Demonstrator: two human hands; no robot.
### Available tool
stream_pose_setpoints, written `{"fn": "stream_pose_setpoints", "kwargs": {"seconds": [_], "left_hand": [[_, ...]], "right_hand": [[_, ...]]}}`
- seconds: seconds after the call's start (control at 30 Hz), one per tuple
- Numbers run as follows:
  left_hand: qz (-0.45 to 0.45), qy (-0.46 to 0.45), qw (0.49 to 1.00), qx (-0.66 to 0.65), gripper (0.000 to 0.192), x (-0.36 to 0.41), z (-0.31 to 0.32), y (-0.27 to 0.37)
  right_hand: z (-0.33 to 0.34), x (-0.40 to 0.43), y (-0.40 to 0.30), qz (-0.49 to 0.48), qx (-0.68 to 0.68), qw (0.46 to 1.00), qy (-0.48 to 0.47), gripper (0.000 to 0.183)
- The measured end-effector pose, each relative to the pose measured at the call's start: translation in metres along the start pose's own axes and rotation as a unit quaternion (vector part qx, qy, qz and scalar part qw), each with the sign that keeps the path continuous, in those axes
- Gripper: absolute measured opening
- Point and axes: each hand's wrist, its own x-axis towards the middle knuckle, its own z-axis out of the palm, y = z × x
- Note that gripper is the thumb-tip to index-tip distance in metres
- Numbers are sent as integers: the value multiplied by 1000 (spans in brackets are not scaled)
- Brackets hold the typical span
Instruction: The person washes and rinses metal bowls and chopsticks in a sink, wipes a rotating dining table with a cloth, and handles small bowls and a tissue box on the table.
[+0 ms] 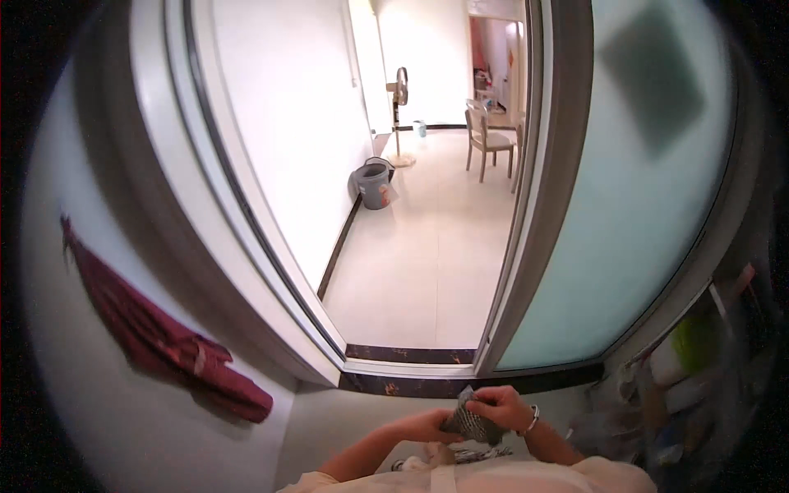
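Close to my body, both hands are on a small dark grey patterned packet (473, 427), perhaps a bag, with a pale tip pointing up. My left hand (424, 426) supports it from the left side. At its upper right, my right hand (506, 409) grips it between thumb and fingers. A silver bracelet (534, 420) circles my right wrist. Beneath the hands, black-and-white patterned material (478, 456) is partly hidden by my pale top (524, 477); I cannot tell exactly what it is.
A dark stone threshold (407, 384) crosses the doorway ahead, beside a frosted glass door panel (592, 246). A maroon garment (166, 333) hangs at left; cluttered shelves (666, 382) stand at right. Beyond are a grey bin (374, 190), standing fan (399, 117) and chair (490, 138).
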Motion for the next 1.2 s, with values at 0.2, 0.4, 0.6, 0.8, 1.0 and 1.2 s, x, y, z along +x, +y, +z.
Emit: {"fn": "stream_pose_setpoints", "kwargs": {"seconds": [0.2,0.4,0.6,0.8,1.0,1.2], "left_hand": [[-67,135,989,-5,25,-21,-153,22],[-76,204,974,63,27,-24,-340,-28],[-41,201,977,60,20,6,-489,12],[-26,119,989,86,19,77,-596,71],[6,43,987,157,18,191,-678,120],[-9,11,980,199,17,305,-737,175]], "right_hand": [[-21,154,-39,-3,51,999,-11,17],[-28,291,-15,25,77,997,12,20],[-38,409,-11,57,58,991,103,26],[-88,479,4,65,105,967,222,20],[-168,541,35,97,138,936,309,15],[-276,607,42,116,-1,934,339,15]]}}
